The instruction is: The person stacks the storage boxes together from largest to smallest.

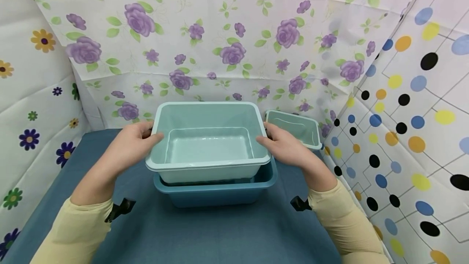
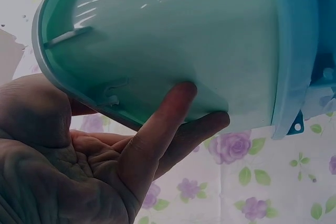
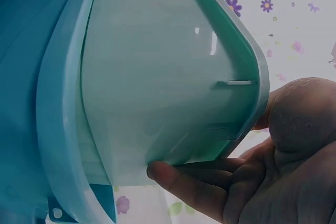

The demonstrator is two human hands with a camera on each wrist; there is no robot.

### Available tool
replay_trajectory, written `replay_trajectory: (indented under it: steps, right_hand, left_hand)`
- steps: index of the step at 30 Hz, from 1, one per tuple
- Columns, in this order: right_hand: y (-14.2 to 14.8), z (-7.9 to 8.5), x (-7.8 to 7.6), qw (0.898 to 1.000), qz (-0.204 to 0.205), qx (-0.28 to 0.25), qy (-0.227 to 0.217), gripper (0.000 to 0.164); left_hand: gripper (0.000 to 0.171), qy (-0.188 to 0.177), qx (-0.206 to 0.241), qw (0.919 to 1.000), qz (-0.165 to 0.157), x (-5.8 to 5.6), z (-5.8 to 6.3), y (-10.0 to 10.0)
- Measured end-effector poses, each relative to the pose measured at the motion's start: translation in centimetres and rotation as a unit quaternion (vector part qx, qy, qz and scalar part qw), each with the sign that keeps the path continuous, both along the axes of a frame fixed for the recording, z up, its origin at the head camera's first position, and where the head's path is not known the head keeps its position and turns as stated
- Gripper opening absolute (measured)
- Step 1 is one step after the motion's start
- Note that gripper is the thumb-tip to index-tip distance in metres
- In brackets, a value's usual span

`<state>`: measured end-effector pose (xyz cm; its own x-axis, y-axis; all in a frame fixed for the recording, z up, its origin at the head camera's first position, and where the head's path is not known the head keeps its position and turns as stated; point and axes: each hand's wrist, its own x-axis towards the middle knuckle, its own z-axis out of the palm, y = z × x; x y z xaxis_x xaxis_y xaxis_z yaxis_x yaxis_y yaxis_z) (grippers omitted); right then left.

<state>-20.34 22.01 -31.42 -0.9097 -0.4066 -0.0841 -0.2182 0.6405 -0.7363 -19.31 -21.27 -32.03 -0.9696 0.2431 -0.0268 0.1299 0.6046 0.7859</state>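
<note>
A pale mint plastic basin (image 1: 209, 146) is held by its two short ends, partly inside a larger blue basin (image 1: 216, 196) on the table. My left hand (image 1: 133, 144) grips its left rim, thumb over the edge and fingers against the outer wall, as the left wrist view shows. On the opposite end my right hand (image 1: 283, 141) holds the rim the same way, fingertips on the outer side in the right wrist view. The mint basin's rim stands well above the blue rim (image 3: 58, 103). Its underside is hidden inside the blue basin.
A smaller pale green basin (image 1: 296, 129) sits behind my right hand, near the back right corner. Blue cloth (image 1: 220, 235) covers the table. Flowered sheeting (image 1: 234, 52) hangs at the back, with a dotted sheet (image 1: 417, 133) along the right.
</note>
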Motion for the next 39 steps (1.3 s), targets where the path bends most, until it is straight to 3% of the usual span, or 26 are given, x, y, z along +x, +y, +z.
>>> replay_trajectory:
  steps: [16, 39]
  right_hand:
    - [0.2, -0.5, 0.3, 1.000, 0.003, -0.011, -0.014, 0.066]
    - [0.3, -2.1, 0.2, 1.000, 0.007, -0.020, -0.018, 0.066]
  left_hand:
    - [0.062, -0.006, 0.016, 0.9998, -0.008, 0.1, -0.4, 0.2]
    - [0.056, -0.016, 0.015, 0.9997, -0.009, -0.1, -1.9, 0.2]
